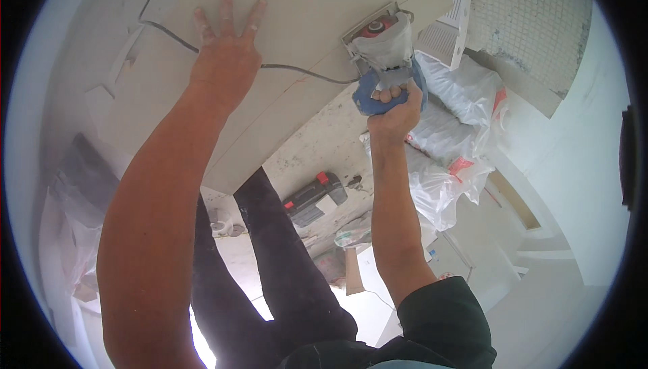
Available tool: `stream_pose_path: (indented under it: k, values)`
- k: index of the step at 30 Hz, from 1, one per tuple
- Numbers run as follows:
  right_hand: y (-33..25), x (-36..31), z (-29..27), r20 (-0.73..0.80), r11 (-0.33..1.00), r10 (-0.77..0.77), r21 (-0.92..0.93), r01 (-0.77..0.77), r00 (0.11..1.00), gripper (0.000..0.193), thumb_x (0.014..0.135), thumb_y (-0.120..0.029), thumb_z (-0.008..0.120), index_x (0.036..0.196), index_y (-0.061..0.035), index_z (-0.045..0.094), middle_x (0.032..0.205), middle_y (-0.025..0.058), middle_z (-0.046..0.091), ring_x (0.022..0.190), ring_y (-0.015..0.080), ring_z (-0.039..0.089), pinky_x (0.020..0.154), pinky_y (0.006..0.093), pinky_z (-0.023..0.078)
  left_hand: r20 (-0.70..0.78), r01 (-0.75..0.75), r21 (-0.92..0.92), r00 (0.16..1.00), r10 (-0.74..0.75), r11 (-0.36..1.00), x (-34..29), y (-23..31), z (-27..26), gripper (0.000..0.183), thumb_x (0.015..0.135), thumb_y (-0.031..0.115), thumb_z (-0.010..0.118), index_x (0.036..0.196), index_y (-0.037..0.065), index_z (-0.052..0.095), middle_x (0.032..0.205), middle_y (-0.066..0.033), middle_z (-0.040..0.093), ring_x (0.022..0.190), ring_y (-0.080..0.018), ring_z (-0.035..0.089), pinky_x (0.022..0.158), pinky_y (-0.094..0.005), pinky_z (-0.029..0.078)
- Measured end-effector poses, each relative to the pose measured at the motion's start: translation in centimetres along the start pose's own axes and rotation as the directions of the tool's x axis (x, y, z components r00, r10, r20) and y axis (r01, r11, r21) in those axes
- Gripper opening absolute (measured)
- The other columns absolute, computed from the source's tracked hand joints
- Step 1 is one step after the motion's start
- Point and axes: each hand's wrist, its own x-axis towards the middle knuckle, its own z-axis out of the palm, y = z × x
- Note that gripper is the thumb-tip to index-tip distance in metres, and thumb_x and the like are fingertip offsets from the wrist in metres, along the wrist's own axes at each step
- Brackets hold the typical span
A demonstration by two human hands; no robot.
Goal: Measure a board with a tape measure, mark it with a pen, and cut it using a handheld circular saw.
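Observation:
My left hand (226, 55) lies flat with fingers spread on a large pale board (304, 24). My right hand (395, 109) grips the blue handle of a dust-covered corded power cutter (381, 48) that sits on the board near its right edge. The tool's black cord (297, 68) runs left across the board, passing under my left hand. My dark trouser legs (270, 254) stand below the board.
A black and red power tool (316, 197) lies on the dusty floor under the board. Clear plastic sacks (445, 160) are piled at the right. White slatted panels (449, 35) and a mesh-covered wall (533, 24) stand behind the board. A white step (540, 234) lies at the right.

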Motion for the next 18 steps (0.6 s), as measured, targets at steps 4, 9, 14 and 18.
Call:
stream_pose_path:
  k: [4, 9, 14, 18]
  values:
    - [-0.24, 0.24, -0.61, 0.005, 1.000, -0.003, 0.002, 0.003, 1.000, 0.018, 0.091, -0.024, 0.054, 0.081, -0.0122, 0.047, 0.068, -0.0027, 0.038, 0.054, 0.0132, 0.037, 0.055, 0.0337, 0.039, 0.021, -0.017, 0.003, 1.000, 0.017, 1.000, 0.30, 0.35, -0.26, 0.012, 0.082, 0.016, 0.067, 0.081, 0.008, 0.075, 0.163, -0.0107, 0.013, 0.144, -0.0510, 0.018, 0.106, -0.0720, 0.029]
    - [0.04, -0.18, -0.33, 0.032, 1.000, -0.003, 0.000, 0.003, 0.999, 0.018, 0.091, -0.025, 0.054, 0.081, -0.0119, 0.046, 0.067, -0.0027, 0.038, 0.054, 0.0131, 0.037, 0.055, 0.0338, 0.039, 0.009, -0.011, 0.023, 1.000, 0.011, 1.000, 0.13, 0.11, -0.43, 0.011, 0.083, 0.017, 0.065, 0.084, 0.012, 0.076, 0.161, -0.0084, 0.023, 0.143, -0.0514, 0.019, 0.105, -0.0750, 0.028]
    - [-0.02, -0.22, -0.44, 0.010, 1.000, -0.012, -0.001, 0.012, 1.000, 0.019, 0.092, -0.024, 0.053, 0.080, -0.0117, 0.045, 0.067, -0.0021, 0.038, 0.054, 0.0136, 0.036, 0.055, 0.0344, 0.039, 0.008, -0.016, 0.010, 1.000, 0.016, 1.000, 0.23, 0.22, -0.14, 0.014, 0.084, 0.018, 0.065, 0.083, 0.009, 0.075, 0.163, -0.0114, 0.014, 0.144, -0.0512, 0.018, 0.106, -0.0726, 0.029]
    - [0.21, -0.44, -0.20, -0.013, 1.000, 0.011, 0.002, -0.011, 1.000, 0.019, 0.092, -0.025, 0.053, 0.080, -0.0114, 0.046, 0.067, -0.0018, 0.038, 0.054, 0.0136, 0.037, 0.055, 0.0346, 0.038, 0.026, -0.011, 0.019, 1.000, 0.011, 1.000, -0.02, -0.04, -0.39, 0.014, 0.084, 0.017, 0.064, 0.083, 0.009, 0.075, 0.163, -0.0110, 0.014, 0.144, -0.0512, 0.018, 0.106, -0.0727, 0.028]
